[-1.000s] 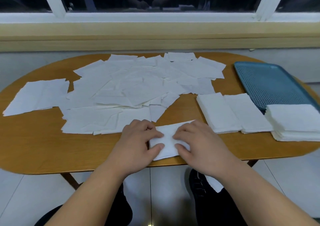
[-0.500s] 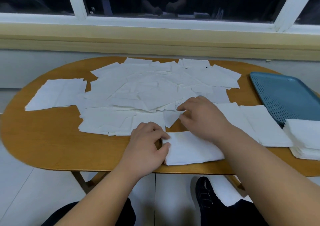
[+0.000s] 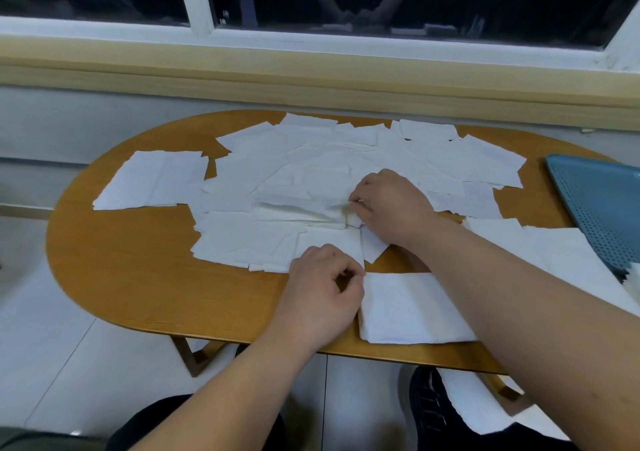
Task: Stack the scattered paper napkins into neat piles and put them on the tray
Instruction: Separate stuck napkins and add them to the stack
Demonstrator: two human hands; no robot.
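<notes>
Several white paper napkins lie scattered and overlapping across the middle of the oval wooden table. My right hand reaches into the heap and pinches the corner of a loose napkin. My left hand rests at the near edge with curled fingers, its thumb and fingertips touching the left edge of a small folded pile. The blue perforated tray sits at the far right, partly cut off by the frame. Two more neat piles lie between my right forearm and the tray.
A separate patch of napkins lies at the table's left end. A window sill and wall run behind the table. Below the table's front edge are tiled floor, my dark trousers and a black shoe.
My right hand has left the folded pile and gone forward and left into the scattered heap, where it now pinches a napkin. My left hand has stayed by the pile. The view shifted left.
</notes>
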